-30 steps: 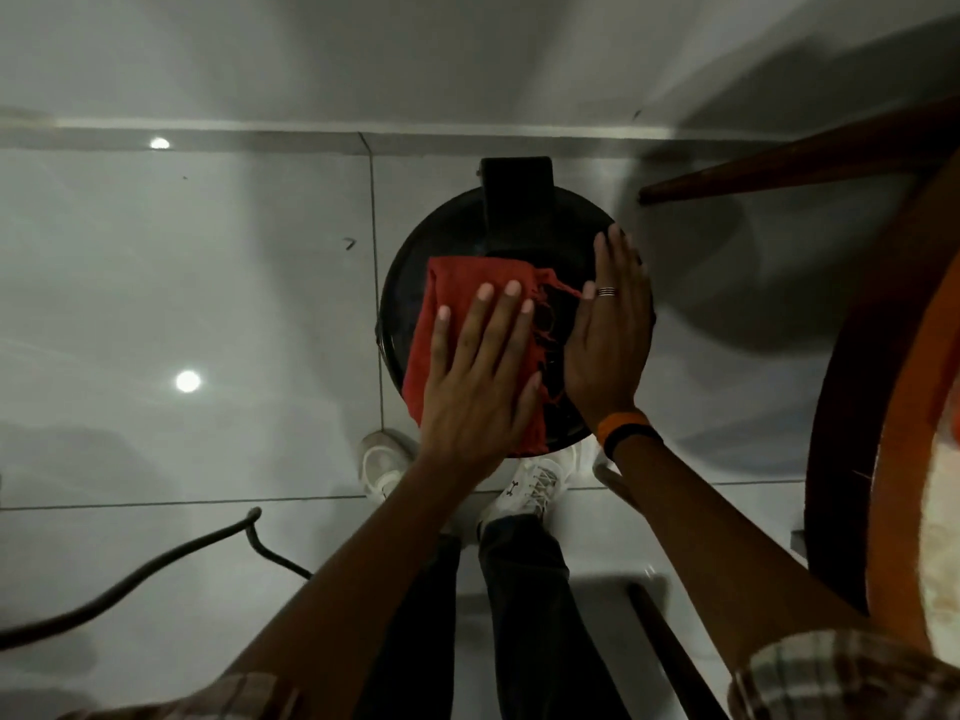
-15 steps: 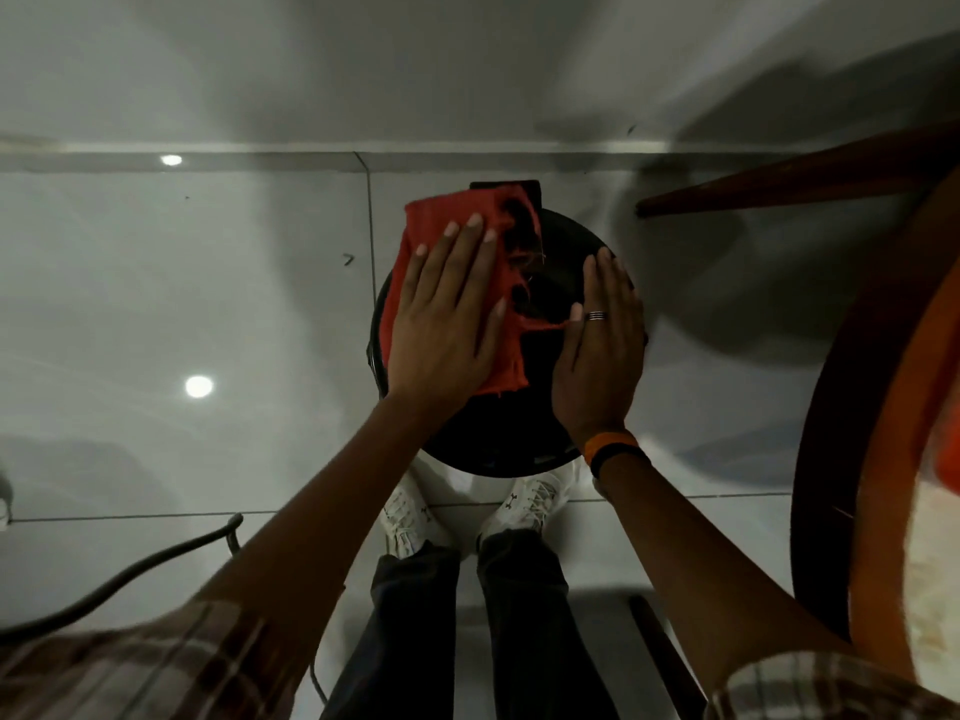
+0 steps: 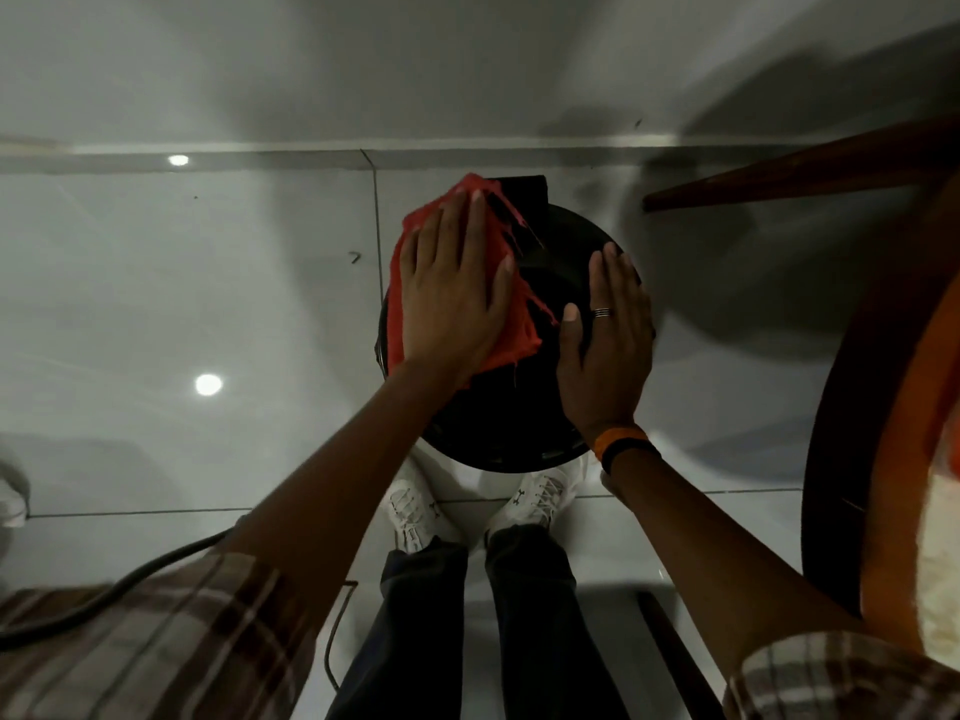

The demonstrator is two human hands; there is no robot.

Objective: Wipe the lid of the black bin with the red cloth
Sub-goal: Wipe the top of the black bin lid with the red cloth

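The black bin's round lid (image 3: 511,423) sits on the floor in front of my feet, with its hinge block (image 3: 524,192) at the far edge. My left hand (image 3: 454,288) lies flat on the red cloth (image 3: 511,335), pressing it against the far-left part of the lid; the cloth hangs a little over the left rim. My right hand (image 3: 605,345) rests flat on the lid's right side, fingers together, with a ring on one finger and an orange and black band at the wrist. It holds nothing.
Glossy grey floor tiles (image 3: 182,304) meet a wall skirting (image 3: 260,150) behind the bin. A round wooden table (image 3: 852,407) with a slanted leg (image 3: 779,176) stands close on the right. A dark cable (image 3: 104,600) runs across the floor at the lower left. My white shoes (image 3: 415,506) touch the bin.
My left hand has pushed the red cloth from the lid's near middle to its far-left edge. My right hand has stayed on the right side of the lid.
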